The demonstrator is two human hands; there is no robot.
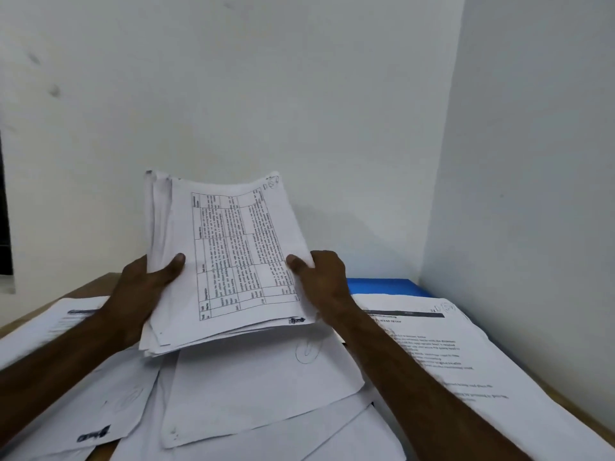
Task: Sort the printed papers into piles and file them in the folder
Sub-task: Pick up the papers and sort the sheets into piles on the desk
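A thick stack of printed papers [229,257] is held up above the table, its top sheet showing a ruled table of text. My left hand [143,284] grips the stack's left edge with the thumb on top. My right hand [319,277] grips the right edge, thumb pressed on the top sheet. Under the stack lie loose white sheets [263,390], some face down. A printed pile [442,354] lies to the right on a blue folder [386,287]. Another printed sheet [63,321] lies at the left.
The wooden table [83,286] stands in a corner, with a white wall [266,94] behind and another wall [532,161] close on the right. A dark window edge [5,227] shows at the far left. Papers cover most of the tabletop.
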